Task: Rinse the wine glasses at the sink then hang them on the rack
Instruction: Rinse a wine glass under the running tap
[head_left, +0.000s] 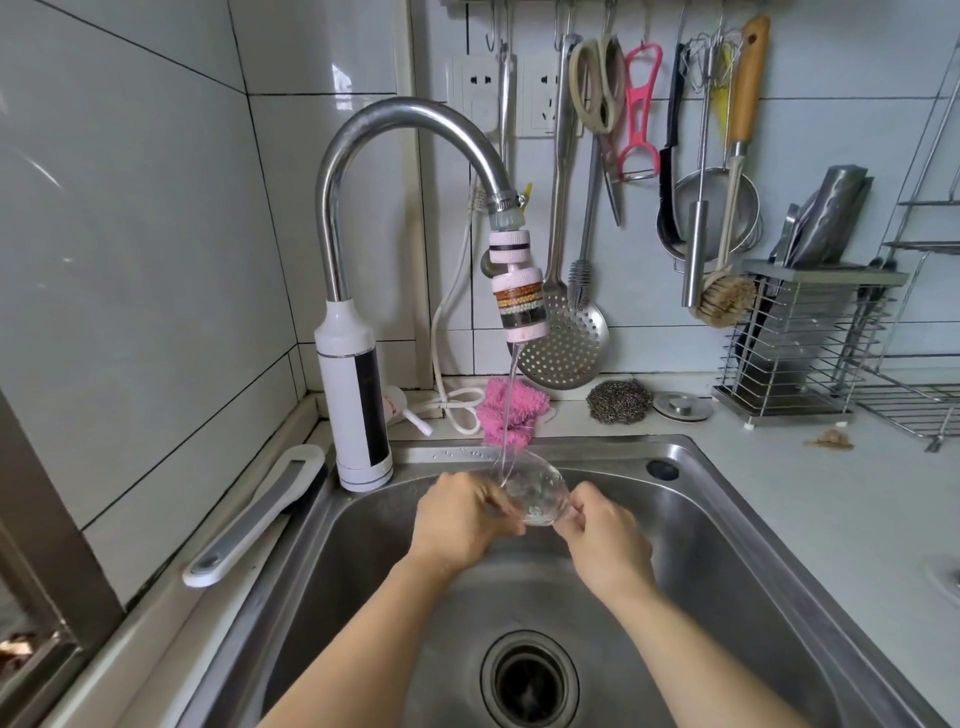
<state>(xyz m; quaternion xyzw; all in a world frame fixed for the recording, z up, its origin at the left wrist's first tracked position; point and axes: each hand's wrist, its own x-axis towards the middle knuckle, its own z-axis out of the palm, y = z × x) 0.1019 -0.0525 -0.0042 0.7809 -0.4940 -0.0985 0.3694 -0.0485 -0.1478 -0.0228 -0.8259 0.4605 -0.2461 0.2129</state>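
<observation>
Wine glass: tilted under the water stream, near the sink's back edge. Grip: left hand curled round the bowl, right hand pinching the stem end. Status: rinse under way; hanging outstanding.

White tiled wall, pale countertop, 2 sockets.

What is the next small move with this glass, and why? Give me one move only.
Probably turn the wine glass a little between the left hand and right hand, with the bowl under the stream. Both hands hold it tilted over the sink, and the water strikes only one side of the bowl, so the rest likely needs rinsing.
</observation>
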